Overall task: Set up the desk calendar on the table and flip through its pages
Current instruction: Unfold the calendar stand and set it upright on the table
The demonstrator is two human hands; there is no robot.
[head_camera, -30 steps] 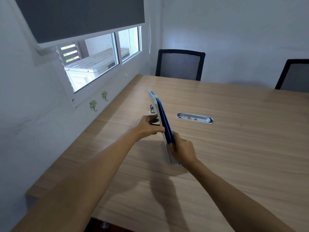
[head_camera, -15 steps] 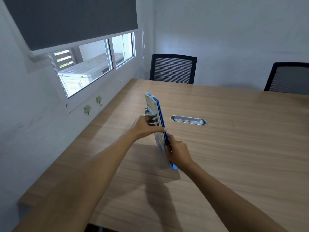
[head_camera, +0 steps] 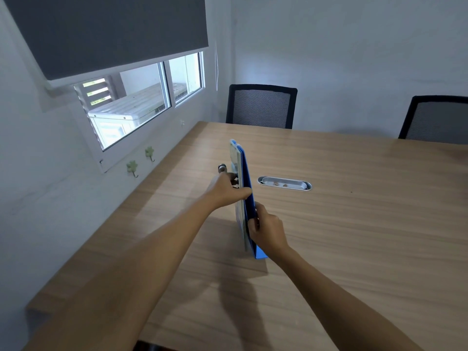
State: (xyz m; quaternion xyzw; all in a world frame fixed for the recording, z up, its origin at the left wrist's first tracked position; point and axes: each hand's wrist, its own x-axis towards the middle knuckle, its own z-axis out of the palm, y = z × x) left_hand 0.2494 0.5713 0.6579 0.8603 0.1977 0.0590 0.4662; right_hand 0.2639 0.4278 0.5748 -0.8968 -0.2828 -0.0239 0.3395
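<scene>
A desk calendar (head_camera: pixel 243 173) with a blue cover and pale pages stands on edge over the wooden table (head_camera: pixel 354 224), seen almost edge-on. My left hand (head_camera: pixel 225 190) grips it from the left at mid height, thumb across its top edge. My right hand (head_camera: pixel 266 230) holds its near lower end, fingers pinched on the blue cover. The calendar's lower near corner touches or nearly touches the tabletop. Its printed faces are hidden from me.
A metal cable slot (head_camera: pixel 284 183) is set into the table just right of the calendar. A small metal object (head_camera: pixel 222 168) lies behind my left hand. Two black mesh chairs (head_camera: pixel 260 106) (head_camera: pixel 435 120) stand at the far side. A wall with a window (head_camera: pixel 141 100) runs along the left.
The view has shifted slightly. My right hand slid a little along the calendar's near end; both hands keep hold and the calendar stays on edge.
</scene>
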